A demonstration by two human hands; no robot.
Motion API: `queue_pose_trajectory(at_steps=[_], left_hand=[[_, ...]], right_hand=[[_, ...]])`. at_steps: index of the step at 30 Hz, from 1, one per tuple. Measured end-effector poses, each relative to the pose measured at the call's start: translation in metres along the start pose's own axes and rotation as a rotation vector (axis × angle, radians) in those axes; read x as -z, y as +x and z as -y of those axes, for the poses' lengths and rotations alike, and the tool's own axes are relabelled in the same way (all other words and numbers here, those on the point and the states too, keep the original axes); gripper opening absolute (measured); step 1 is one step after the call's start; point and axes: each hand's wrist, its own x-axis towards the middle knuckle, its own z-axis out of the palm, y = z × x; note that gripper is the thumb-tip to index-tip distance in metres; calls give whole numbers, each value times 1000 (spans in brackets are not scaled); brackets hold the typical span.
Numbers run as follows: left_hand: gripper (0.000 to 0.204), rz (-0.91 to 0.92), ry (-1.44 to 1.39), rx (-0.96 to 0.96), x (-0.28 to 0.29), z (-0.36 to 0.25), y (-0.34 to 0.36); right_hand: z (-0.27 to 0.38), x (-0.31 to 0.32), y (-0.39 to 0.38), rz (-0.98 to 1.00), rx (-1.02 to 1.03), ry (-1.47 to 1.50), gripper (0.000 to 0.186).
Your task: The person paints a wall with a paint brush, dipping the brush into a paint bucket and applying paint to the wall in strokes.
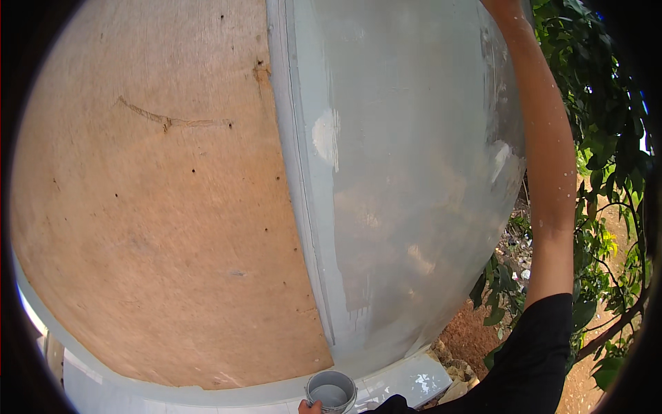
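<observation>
The left hand (312, 407), just inside the lower edge, is closed at the left rim of a small grey pot (331, 381), its fingers bent against the side; the pot is tilted so that its mouth shows, with pale grey stuff inside. The right hand (502, 5) is mostly cut off by the upper edge, near the top of the grey wall panel (414, 138), so I cannot tell how far open it is or whether it has hold of anything. Below it runs the bare right forearm (548, 138), flecked with small pale spots, down to a black sleeve (531, 352). The panel is patchy, with whitish smears near its left and right edges. A narrow grey strip (298, 145) divides it from a brown plywood sheet (165, 221), marked by small dark holes and a curved scar. Along the bottom, behind the pot, is a pale ledge (396, 378) with white blotches. Outward to the right are reddish soil (469, 334) and leafy branches (600, 138).
</observation>
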Motion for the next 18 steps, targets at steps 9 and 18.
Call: queue_pose_trajectory(at_steps=[9, 18], left_hand=[[11, -83, 79, -67, 21, 31, 9], [16, -85, 88, -98, 4, -30, -17]], right_hand=[[177, 0, -241, 336, -129, 20, 24], [271, 42, -291, 929, -296, 373, 17]])
